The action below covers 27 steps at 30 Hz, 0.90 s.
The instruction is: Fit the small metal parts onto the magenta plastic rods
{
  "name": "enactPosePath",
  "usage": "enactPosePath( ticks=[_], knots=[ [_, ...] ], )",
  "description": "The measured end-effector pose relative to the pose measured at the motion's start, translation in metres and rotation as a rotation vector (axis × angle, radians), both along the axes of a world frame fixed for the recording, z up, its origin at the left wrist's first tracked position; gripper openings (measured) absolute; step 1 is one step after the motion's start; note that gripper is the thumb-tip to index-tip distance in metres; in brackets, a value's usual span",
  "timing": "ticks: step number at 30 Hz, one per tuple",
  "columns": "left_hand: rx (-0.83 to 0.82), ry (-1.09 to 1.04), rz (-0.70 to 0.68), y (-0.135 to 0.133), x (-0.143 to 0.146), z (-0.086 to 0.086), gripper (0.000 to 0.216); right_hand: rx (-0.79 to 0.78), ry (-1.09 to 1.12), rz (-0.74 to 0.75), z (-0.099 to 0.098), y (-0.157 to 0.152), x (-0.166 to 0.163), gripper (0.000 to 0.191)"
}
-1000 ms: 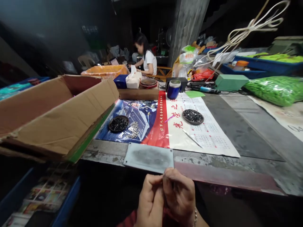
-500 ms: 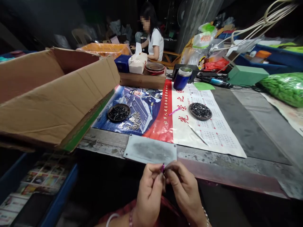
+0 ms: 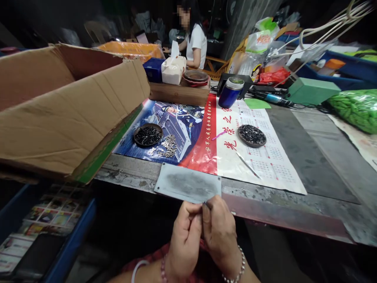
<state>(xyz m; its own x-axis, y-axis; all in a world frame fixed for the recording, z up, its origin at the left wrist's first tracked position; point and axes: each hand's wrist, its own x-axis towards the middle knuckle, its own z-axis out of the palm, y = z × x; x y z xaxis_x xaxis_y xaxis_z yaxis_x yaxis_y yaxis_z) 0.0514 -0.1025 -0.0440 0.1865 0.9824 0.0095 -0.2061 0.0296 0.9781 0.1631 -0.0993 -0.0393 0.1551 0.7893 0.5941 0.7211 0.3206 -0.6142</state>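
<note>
My left hand (image 3: pixel 185 241) and my right hand (image 3: pixel 220 236) meet in front of the table edge, thumbs and fingertips pinched together. A small purple piece showed in the left fingertips half a second ago; now the fingers hide it. What the right fingers pinch is hidden too. Just beyond lies a grey plate (image 3: pixel 188 182) with a dark smudged middle. Small black parts (image 3: pixel 148 135) fill a round dish on the left, beside a pile of tiny silver rings (image 3: pixel 168 147). More black parts (image 3: pixel 252 135) lie in a right-hand dish, near a slim silver tool (image 3: pixel 248 165) and a pink strip (image 3: pixel 219 136).
A large cardboard box (image 3: pixel 88 118) takes up the left side. Behind the poster (image 3: pixel 197 157) stand a wooden box (image 3: pixel 176 94), tissues (image 3: pixel 173 70) and a blue cup (image 3: pixel 231 93). A green box (image 3: pixel 312 91) stands at right. Another person (image 3: pixel 196 43) sits behind.
My right hand has turned inward and closed against the left fingertips, covering the small purple piece. The head view has shifted slightly.
</note>
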Motion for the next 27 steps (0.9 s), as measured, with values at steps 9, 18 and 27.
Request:
enactPosePath(
  ticks=[9,18,27],
  knots=[
    [0.025,0.003,0.034,-0.003,-0.002,0.007,0.017,0.004,0.095,0.115,0.006,-0.004,0.007,0.01],
    [0.056,0.058,0.007,0.001,-0.005,0.001,0.019,-0.03,0.084,0.024,-0.003,-0.005,-0.006,0.021],
    [0.308,0.566,-0.246,0.009,-0.026,0.02,0.021,-0.317,0.595,0.273,0.008,-0.005,0.028,0.037]
  ],
)
